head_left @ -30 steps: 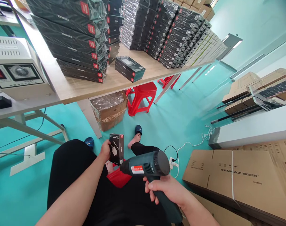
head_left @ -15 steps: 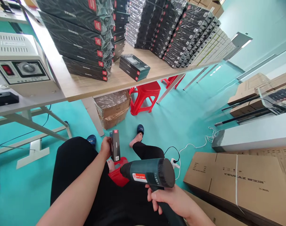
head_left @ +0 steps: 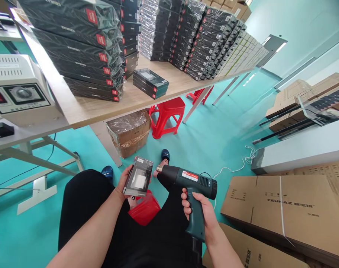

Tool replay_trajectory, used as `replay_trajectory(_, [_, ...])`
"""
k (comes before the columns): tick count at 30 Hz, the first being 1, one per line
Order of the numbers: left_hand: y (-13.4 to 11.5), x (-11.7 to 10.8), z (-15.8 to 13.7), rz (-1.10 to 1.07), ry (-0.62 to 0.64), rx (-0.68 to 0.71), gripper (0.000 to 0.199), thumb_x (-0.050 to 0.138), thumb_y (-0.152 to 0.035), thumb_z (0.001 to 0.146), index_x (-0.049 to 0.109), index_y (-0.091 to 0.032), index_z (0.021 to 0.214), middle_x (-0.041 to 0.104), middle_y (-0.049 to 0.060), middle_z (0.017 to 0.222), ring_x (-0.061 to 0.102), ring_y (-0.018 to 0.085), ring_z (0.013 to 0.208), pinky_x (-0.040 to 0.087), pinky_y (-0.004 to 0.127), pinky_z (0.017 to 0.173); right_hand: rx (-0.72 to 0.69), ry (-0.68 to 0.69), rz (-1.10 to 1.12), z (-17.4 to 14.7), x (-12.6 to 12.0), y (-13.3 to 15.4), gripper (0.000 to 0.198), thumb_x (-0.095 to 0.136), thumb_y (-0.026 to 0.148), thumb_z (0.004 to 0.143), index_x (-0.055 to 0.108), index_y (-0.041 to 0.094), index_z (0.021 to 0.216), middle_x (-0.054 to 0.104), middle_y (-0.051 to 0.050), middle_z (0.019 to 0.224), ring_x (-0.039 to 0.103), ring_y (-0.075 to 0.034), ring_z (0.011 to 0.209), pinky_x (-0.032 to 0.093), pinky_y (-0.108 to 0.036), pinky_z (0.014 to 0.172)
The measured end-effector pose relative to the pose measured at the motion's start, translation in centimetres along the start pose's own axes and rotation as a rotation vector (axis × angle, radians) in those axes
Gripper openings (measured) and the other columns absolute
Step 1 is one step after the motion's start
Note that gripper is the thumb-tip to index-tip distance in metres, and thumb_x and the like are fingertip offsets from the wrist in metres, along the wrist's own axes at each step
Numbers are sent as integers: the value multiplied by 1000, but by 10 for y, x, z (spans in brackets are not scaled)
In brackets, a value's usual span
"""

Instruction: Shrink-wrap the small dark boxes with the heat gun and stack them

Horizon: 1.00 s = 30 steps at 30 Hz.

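My left hand [head_left: 124,181] grips a small black product box [head_left: 138,178] by its left side, with the broad face and its pale device picture turned up toward me. My right hand [head_left: 199,208] is wrapped round the handle of a dark green heat gun [head_left: 190,182]. The gun's metal nozzle points left, a short way from the box's right edge and apart from it. Both are held over my lap, above a red plastic stool [head_left: 145,210] between my legs.
A wooden table [head_left: 97,109] ahead bears stacks of film-wrapped black boxes [head_left: 88,56] and a small pair of boxes [head_left: 150,83]. A beige machine [head_left: 21,89] stands at left. Large cartons [head_left: 283,208] lie at right; an open carton [head_left: 130,130] and red stool [head_left: 168,115] are under the table.
My left hand has turned the box from its narrow side to its broad face. The heat gun has swung level, its nozzle moving up and right. The view has shifted slightly right.
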<state>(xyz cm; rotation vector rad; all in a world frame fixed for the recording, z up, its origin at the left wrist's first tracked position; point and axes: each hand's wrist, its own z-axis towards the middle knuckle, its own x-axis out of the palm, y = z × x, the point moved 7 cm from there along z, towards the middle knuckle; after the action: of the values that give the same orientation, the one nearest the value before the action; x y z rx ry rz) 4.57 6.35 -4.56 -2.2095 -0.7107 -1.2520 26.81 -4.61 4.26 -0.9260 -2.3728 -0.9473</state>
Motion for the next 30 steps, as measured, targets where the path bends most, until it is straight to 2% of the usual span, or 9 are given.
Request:
replay_trajectory(5, [8, 5, -2, 10, -28, -45, 58, 50, -49, 86, 56, -7, 125, 69, 21, 108, 66, 36, 99, 49, 51, 88, 8, 23, -1, 7, 11, 0, 26, 62, 28, 77, 65, 15, 99, 59, -4, 83, 50, -10, 63, 42, -20, 52])
replay_trajectory(9, [9, 10, -2, 18, 4, -51, 55, 51, -47, 86, 56, -8, 124, 69, 21, 109, 67, 34, 97, 49, 49, 88, 22, 54, 22, 8, 16, 1, 26, 62, 27, 76, 65, 14, 99, 60, -3, 82, 51, -9, 63, 42, -19, 52])
replay_trajectory(13, [12, 6, -1, 67, 25, -104, 59, 52, -51, 85, 56, -6, 125, 69, 22, 104, 68, 34, 92, 51, 47, 83, 15, 45, -1, 11, 21, 3, 28, 63, 27, 75, 65, 13, 99, 61, -3, 81, 53, -9, 64, 43, -18, 53])
replay_trajectory(17, [14, 2, 0, 68, 17, -139, 62, 52, -52, 85, 57, -5, 123, 70, 23, 99, 68, 36, 93, 51, 48, 83, -24, 40, -75, 16, 36, 7, 28, 65, 28, 72, 65, 13, 96, 62, -3, 80, 54, -10, 63, 44, -19, 53])
replay_trajectory(20, [16, -1, 1, 56, -20, -161, 62, 52, -55, 84, 59, -6, 121, 72, 21, 94, 68, 36, 92, 53, 48, 79, -87, 87, -192, 14, 54, 13, 27, 63, 29, 73, 66, 13, 96, 63, -5, 81, 56, -11, 63, 45, -21, 53])
replay_trajectory(22, [14, -4, 2, 41, -61, -151, 58, 52, -54, 84, 60, -8, 119, 73, 19, 89, 69, 36, 89, 54, 47, 76, -91, 161, -358, 6, 67, 14, 27, 62, 28, 74, 65, 13, 97, 65, -6, 80, 58, -13, 61, 46, -23, 52])
replay_trajectory(26, [5, -13, 4, 18, -181, -48, 45, 52, -41, 85, 64, -9, 113, 74, 14, 79, 71, 33, 82, 55, 43, 74, 96, 345, -760, -12, 89, 3, 27, 67, 23, 71, 67, 11, 94, 69, -8, 78, 61, -15, 57, 47, -26, 50])
replay_trajectory(28, [3, -16, 5, 16, -200, -34, 43, 53, -39, 84, 64, -9, 112, 74, 13, 79, 71, 32, 80, 56, 42, 73, 72, 339, -831, -11, 97, 8, 26, 69, 24, 71, 68, 11, 93, 69, -7, 78, 61, -15, 57, 47, -27, 51])
replay_trajectory(30, [5, -15, 6, 8, -171, -67, 46, 53, -42, 83, 64, -8, 113, 74, 15, 82, 71, 33, 81, 56, 43, 73, -41, 244, -814, -3, 102, 21, 27, 68, 27, 72, 67, 13, 95, 68, -5, 79, 60, -14, 58, 48, -27, 53])
